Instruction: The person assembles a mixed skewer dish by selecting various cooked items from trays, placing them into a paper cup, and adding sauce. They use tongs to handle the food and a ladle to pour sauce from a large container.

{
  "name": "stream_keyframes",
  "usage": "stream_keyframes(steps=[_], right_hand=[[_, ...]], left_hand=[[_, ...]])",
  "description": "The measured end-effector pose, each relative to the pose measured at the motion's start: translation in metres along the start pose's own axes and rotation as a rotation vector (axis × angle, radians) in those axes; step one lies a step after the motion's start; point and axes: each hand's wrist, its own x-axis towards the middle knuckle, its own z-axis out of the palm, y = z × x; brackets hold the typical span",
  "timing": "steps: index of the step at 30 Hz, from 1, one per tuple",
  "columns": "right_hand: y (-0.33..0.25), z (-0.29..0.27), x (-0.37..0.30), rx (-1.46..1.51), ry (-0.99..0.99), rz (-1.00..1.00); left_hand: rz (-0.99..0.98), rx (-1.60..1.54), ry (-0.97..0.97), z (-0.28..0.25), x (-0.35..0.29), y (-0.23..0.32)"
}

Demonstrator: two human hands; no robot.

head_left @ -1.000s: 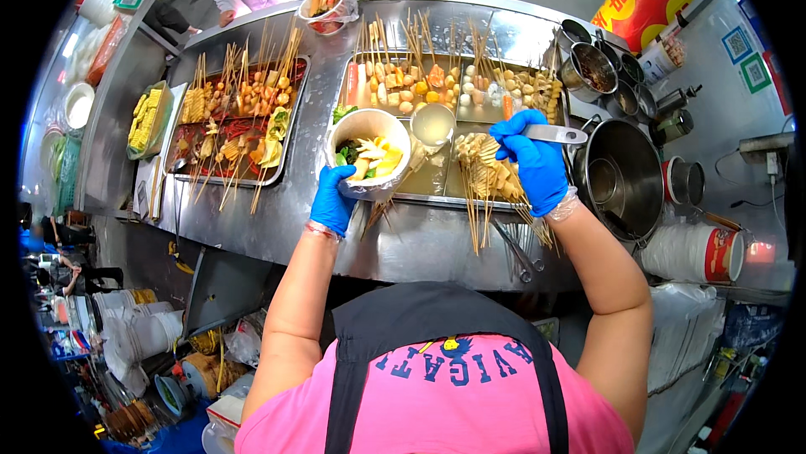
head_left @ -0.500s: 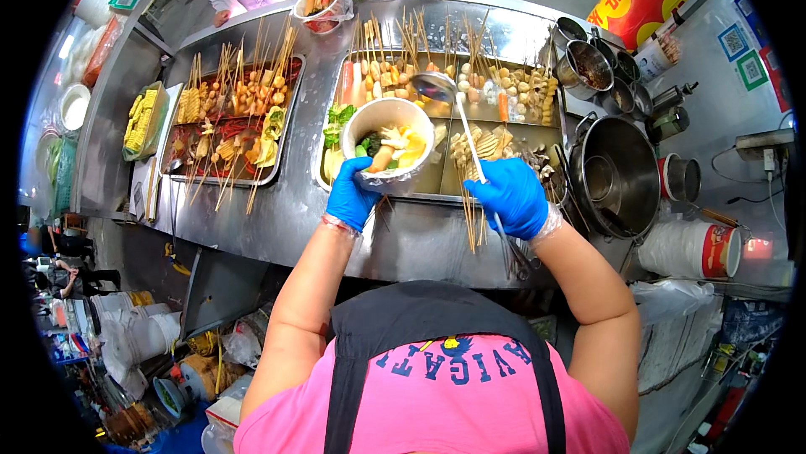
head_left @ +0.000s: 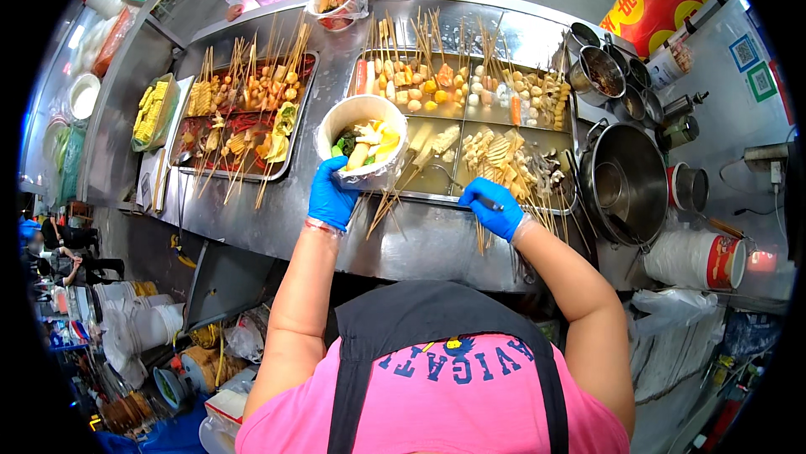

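My left hand, in a blue glove, is closed round the lower side of a white bowl lined with clear plastic. Greens, pale pieces and a sausage-like piece lie inside it. My right hand, gloved too, grips a ladle by its handle. The ladle's head is down in the broth of the right-hand divided tray, hard to make out. Skewered foods fill this tray: balls, tofu-like slices and mushrooms. The bowl is held over the tray's near left corner.
Left of it stands a tray of skewers in red broth, beside a box of corn. At right are a large steel pot and smaller pots. A bowl of skewers sits at the counter's far edge, where people stand.
My right hand has lowered the ladle from above the tray into the broth. The bowl has shifted slightly left, still in my left hand. The view has shifted a little.
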Motion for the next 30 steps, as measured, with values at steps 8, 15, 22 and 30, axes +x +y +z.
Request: stream_keyframes(steps=[8, 15, 22, 30], right_hand=[[-0.006, -0.026, 0.009, 0.611, 0.365, 0.445], [-0.08, -0.069, 0.024, 0.599, 0.456, 0.266], [-0.14, -0.082, 0.038, 0.446, 0.394, 0.06], [-0.14, -0.064, 0.015, -0.635, -0.2, -0.473]], left_hand=[[-0.009, 0.003, 0.001, -0.006, -0.001, 0.003], [-0.034, 0.073, 0.001, -0.005, 0.003, -0.003], [-0.166, 0.081, 0.022, -0.002, 0.01, -0.033], [-0.213, -0.038, -0.099, 0.027, 0.005, -0.056]])
